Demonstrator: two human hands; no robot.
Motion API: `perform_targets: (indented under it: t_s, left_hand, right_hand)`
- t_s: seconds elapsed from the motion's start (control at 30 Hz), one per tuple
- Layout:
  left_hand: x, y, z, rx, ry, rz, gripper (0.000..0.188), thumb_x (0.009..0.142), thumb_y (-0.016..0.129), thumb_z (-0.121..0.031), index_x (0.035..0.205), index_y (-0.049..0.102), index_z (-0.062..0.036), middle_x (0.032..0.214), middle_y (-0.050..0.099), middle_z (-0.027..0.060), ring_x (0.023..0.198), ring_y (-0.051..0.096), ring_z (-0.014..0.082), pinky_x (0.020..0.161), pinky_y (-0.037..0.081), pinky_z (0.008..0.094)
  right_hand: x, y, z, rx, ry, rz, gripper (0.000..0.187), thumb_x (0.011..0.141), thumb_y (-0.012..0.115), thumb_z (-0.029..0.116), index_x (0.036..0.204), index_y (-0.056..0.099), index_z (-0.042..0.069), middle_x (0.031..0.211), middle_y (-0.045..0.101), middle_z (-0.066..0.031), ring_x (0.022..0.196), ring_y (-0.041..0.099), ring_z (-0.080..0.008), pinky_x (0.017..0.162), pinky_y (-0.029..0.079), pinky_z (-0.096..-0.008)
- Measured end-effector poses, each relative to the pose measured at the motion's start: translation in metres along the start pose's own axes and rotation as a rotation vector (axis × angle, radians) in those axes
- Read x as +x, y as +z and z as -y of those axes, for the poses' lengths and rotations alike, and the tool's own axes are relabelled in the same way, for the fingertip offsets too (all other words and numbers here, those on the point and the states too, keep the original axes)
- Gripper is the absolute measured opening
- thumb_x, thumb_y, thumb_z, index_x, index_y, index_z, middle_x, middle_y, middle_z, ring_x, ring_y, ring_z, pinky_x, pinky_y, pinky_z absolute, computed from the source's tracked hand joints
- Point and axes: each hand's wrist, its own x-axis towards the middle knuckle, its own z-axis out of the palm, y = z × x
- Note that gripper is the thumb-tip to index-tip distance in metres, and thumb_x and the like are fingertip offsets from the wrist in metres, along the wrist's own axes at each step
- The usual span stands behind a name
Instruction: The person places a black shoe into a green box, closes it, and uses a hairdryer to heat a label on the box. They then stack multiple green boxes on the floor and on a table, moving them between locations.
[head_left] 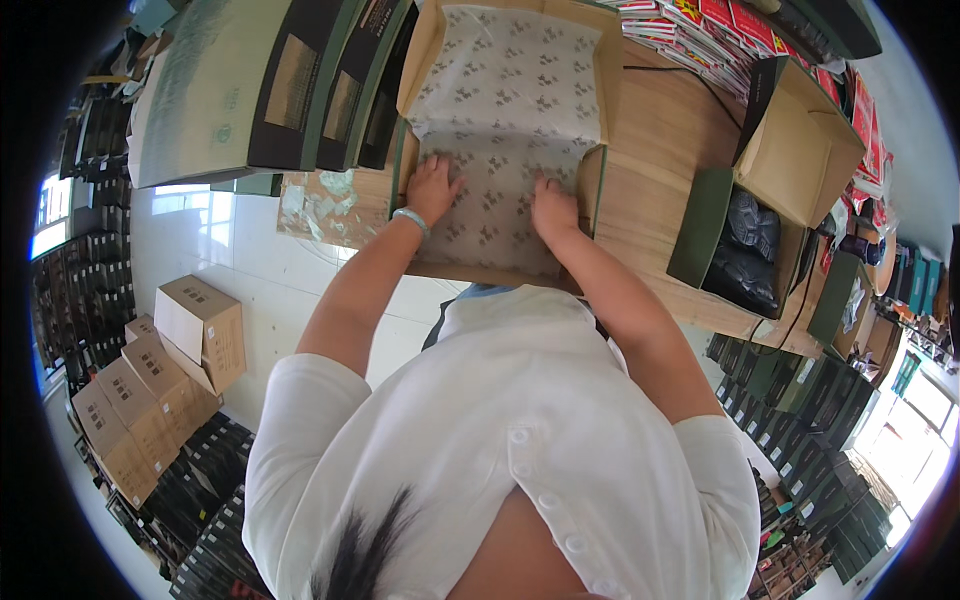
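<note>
An open shoebox (596, 190) with brown inner walls and dark green outer sides lies on the wooden table in front of me. Translucent tissue paper (505, 95) with a dark repeated motif lines its base and runs up over the raised lid. My left hand (433, 190), a pale bracelet at its wrist, rests on the paper along the left wall with its fingers apart. Against the paper near the right wall lies my right hand (555, 208), its fingers slightly bent and holding nothing visible. Whatever lies under the paper cannot be made out.
Large boxes (290, 90) stand at the table's left. To the right, another open green box (700, 230) holds black wrapped items (745, 250). Red and white packets (690, 40) are piled behind. Cartons (200, 330) and stacked shoeboxes (800, 410) stand on the floor. A black cable (690, 72) crosses the tabletop.
</note>
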Motion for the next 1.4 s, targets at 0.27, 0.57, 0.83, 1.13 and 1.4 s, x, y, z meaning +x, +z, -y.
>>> perform_targets:
  t_s: [0.27, 0.57, 0.83, 1.13, 1.4]
  left_hand:
    - [0.028, -0.002, 0.001, -0.055, -0.217, -0.079, 0.049, 0.092, 0.06, -0.028, 0.127, 0.045, 0.0032, 0.123, 0.046, 0.0228, 0.115, 0.045, 0.0399, 0.096, 0.044, 0.0453]
    - [0.007, -0.029, 0.0, -0.197, -0.085, -0.118, 0.041, 0.091, 0.054, -0.025, 0.126, 0.051, -0.0022, 0.116, 0.057, 0.0212, 0.105, 0.056, 0.0373, 0.089, 0.046, 0.0471]
    - [-0.095, -0.055, -0.007, -0.016, -0.425, -0.399, 0.047, 0.093, 0.052, -0.028, 0.134, 0.044, -0.0051, 0.11, 0.062, 0.023, 0.101, 0.057, 0.0443, 0.083, 0.046, 0.0522]
    - [-0.078, -0.024, -0.106, -0.232, -0.366, -0.317, 0.04, 0.096, 0.046, -0.032, 0.129, 0.043, -0.0086, 0.099, 0.064, 0.0277, 0.09, 0.06, 0.0474, 0.073, 0.049, 0.0539]
    - [-0.072, -0.017, -0.152, -0.144, -0.423, -0.303, 0.042, 0.097, 0.044, -0.038, 0.129, 0.044, -0.0111, 0.109, 0.062, 0.0232, 0.093, 0.058, 0.0487, 0.076, 0.047, 0.056]
  right_hand:
    - [0.046, -0.009, -0.001, 0.099, 0.214, -0.024, 0.054, 0.095, 0.05, 0.038, 0.132, 0.04, -0.001, 0.123, 0.054, -0.02, 0.096, 0.064, -0.0316, 0.074, 0.055, -0.0422]
    - [-0.047, -0.079, 0.001, 0.586, 0.044, -0.15, 0.056, 0.094, 0.05, 0.029, 0.143, 0.032, 0.008, 0.126, 0.056, -0.0231, 0.107, 0.06, -0.0359, 0.091, 0.048, -0.0438]
    - [-0.166, -0.126, -0.246, 0.537, 0.305, -0.799, 0.056, 0.086, 0.066, 0.022, 0.137, 0.044, 0.011, 0.132, 0.052, -0.0179, 0.115, 0.055, -0.0349, 0.097, 0.045, -0.0413]
    - [-0.141, -0.138, -0.399, -0.094, 0.221, -0.184, 0.113, 0.064, 0.085, 0.034, 0.151, 0.014, 0.019, 0.155, 0.022, -0.008, 0.144, 0.015, -0.0336, 0.115, 0.012, -0.0568]
    - [-0.122, -0.162, -0.403, -0.192, 0.102, -0.126, 0.111, 0.057, 0.086, 0.041, 0.146, 0.027, 0.01, 0.144, 0.039, -0.0109, 0.139, 0.027, -0.0294, 0.115, 0.007, -0.0586]
